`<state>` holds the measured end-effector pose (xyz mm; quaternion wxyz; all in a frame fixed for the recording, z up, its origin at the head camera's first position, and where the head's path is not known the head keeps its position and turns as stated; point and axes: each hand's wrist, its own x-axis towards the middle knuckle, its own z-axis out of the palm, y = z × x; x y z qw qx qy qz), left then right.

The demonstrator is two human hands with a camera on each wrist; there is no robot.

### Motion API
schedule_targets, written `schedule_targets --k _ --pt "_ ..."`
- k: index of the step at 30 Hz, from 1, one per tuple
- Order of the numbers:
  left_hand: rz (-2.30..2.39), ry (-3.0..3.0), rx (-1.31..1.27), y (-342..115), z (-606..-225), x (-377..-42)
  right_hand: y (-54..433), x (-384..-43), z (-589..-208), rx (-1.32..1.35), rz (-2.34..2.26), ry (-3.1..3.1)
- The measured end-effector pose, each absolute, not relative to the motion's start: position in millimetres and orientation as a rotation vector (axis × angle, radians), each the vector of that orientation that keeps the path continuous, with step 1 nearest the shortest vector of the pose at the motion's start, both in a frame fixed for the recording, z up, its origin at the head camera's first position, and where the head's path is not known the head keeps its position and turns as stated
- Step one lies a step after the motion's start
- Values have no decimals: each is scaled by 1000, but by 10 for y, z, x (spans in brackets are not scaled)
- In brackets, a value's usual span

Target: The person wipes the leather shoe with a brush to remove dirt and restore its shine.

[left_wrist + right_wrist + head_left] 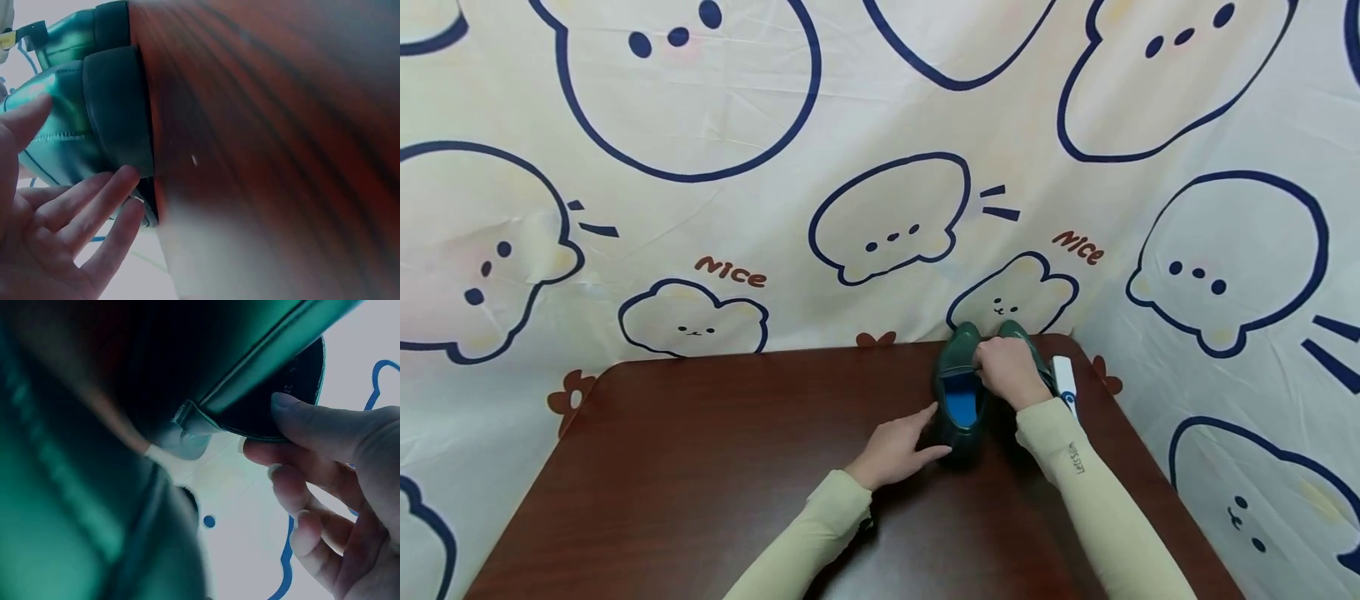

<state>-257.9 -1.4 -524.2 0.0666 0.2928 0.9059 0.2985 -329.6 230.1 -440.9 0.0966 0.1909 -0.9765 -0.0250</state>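
A pair of dark green leather shoes stands at the back right of the table. The left shoe (962,417) has a blue insole; the right shoe (1030,346) is partly hidden behind my right hand (1013,372). That hand pinches the edge of a shoe tongue (303,381) between thumb and forefinger, seemingly the left shoe's. Beside the left shoe's heel (119,112) is my left hand (891,450), thumb and fingers extended and spread. Its thumb and fingertips lie against or very near the heel; exact contact is hard to tell.
Right of the shoes lies a white object with a blue part (1064,379), partly covered by the right sleeve. The brown wooden table (715,467) meets a curtain (790,208) printed with cartoon animals along its back edge and right side.
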Motion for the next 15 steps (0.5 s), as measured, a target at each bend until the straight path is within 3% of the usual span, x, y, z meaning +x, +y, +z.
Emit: schedule_targets --k 15 --pt "903 2502 951 145 -5268 -2527 2479 -3247 -4418 464 -14 -2925"
